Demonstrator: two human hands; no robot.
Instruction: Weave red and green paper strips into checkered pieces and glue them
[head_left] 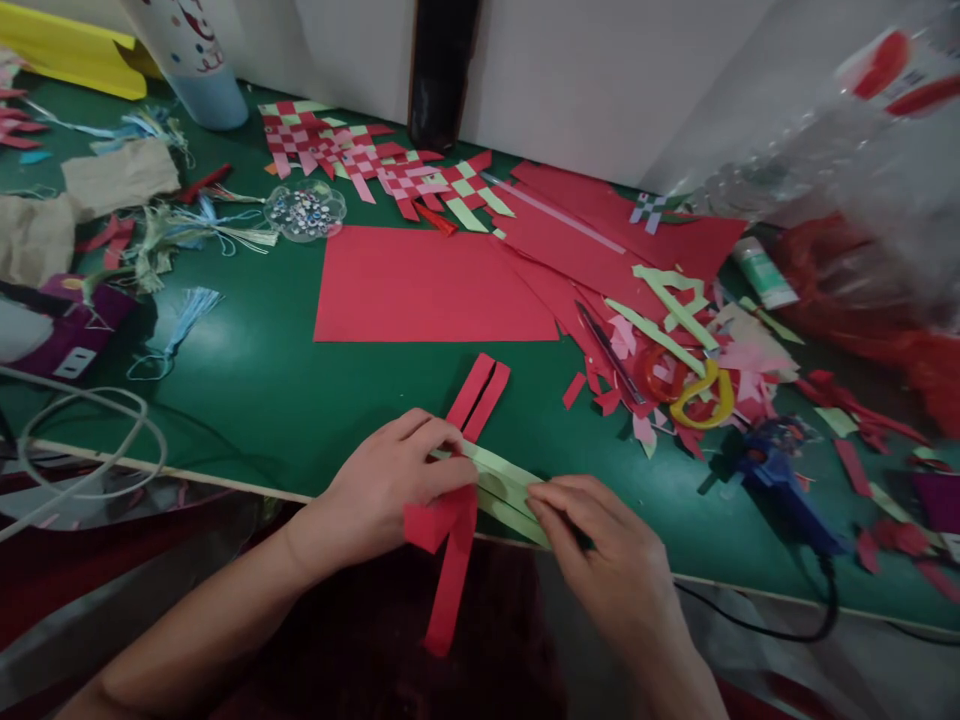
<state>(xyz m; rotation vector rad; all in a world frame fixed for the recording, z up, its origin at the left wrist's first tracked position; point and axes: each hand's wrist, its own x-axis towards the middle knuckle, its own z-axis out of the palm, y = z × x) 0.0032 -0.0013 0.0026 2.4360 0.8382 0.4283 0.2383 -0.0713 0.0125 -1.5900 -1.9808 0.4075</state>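
Near the table's front edge, my left hand (401, 470) is closed on red paper strips (478, 398); two ends point away from me and others hang down over the edge. Pale green paper strips (511, 475) run from under my left fingers to my right hand (592, 530), which pinches them between thumb and fingers. Red and green cross at my left fingertips, where the crossing is partly hidden. A red paper sheet (427, 285) lies flat just beyond my hands.
Woven paper fish shapes (360, 155) line the back, beside a dish of small beads (306, 210). Scissors with a yellow handle (705, 395) rest on paper scraps at right, near a blue glue gun (787, 480). A blue tassel (184, 320) and a cable (97, 400) lie left.
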